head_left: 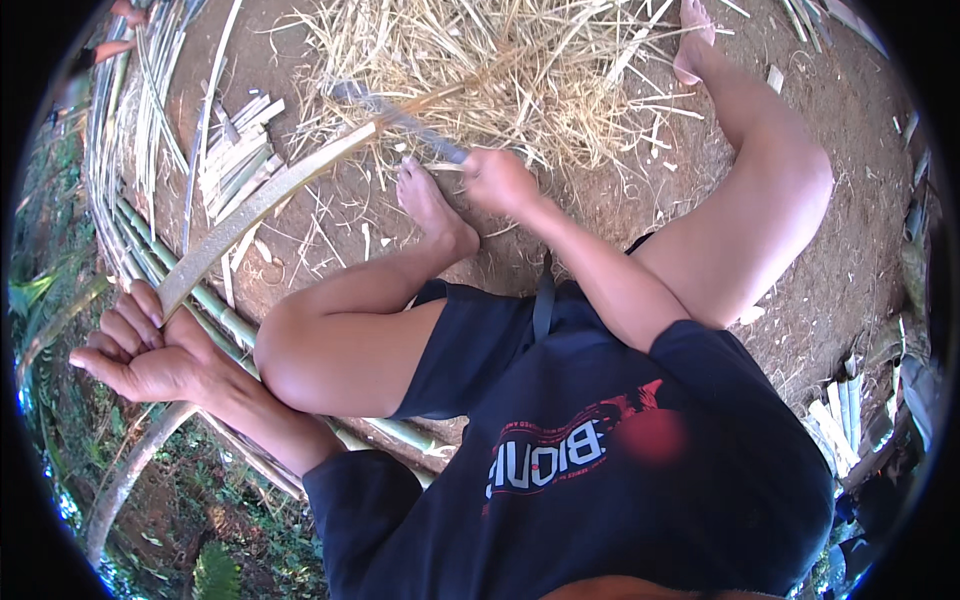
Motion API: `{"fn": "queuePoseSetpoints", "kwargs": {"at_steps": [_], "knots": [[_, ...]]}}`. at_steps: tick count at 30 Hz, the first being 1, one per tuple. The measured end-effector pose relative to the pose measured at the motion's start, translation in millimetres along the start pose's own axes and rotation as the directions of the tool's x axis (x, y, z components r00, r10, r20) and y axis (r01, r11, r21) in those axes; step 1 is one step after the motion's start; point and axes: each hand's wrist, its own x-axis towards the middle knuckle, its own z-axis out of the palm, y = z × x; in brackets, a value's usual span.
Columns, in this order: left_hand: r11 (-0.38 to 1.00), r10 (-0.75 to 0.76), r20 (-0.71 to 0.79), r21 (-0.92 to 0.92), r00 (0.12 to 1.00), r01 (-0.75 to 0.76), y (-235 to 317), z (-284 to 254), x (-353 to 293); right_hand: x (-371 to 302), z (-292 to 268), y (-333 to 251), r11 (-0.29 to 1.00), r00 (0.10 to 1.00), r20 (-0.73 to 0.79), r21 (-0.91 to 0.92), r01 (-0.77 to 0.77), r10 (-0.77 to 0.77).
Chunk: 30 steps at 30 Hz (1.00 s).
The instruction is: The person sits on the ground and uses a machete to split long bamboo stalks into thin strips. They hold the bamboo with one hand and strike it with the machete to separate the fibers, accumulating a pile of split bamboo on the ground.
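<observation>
Outdoors, brown earth (855, 270) borders greenery (270, 540) at left and bears shavings (480, 60) ahead, toward which a strip (250, 210) slants, crossed by a blurred knife (425, 135), the left hand (150, 350) gripping the strip's near end, the right hand (500, 182) closed around the knife's handle.

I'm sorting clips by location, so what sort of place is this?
Probably an outdoor bamboo-working spot at the edge of greenery: there's bare earth ground with a heap of pale shavings, green bamboo poles, and leafy undergrowth at the left.
</observation>
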Motion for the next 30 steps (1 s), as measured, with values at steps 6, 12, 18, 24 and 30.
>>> {"fn": "queuePoseSetpoints", "kwargs": {"at_steps": [6, 12, 18, 24, 30], "knots": [[0.998, -0.002, 0.008, -0.068, 1.0, 0.002, 0.0, 2.5, 5.2, 13.9, -16.3, 11.1, 0.964, 0.949, 0.2, 0.058, -0.261, 0.245], [0.999, 0.021, -0.072, 0.029, 0.997, -0.019, -8.3, 3.3, 15.4, 4.4, -5.4, -9.2, 0.994, 0.991, 0.12, 0.089, -0.067, 0.056], [0.999, 0.036, -0.137, 0.028, 0.99, -0.032, -7.9, 11.7, 13.9, 9.8, -17.4, -6.5, 0.9, 0.89, 0.272, 0.141, -0.412, 0.365], [1.0, 0.016, -0.077, -0.02, 0.997, -0.018, -4.4, 15.0, 9.6, -23.4, -9.0, -73.0, 0.94, 0.948, 0.081, 0.179, 0.291, -0.309], [0.999, 0.029, -0.05, -0.019, 0.998, -0.03, 0.4, 16.4, 2.4, -9.6, -17.7, -46.7, 0.984, 0.981, 0.182, 0.152, -0.093, 0.065]]}}
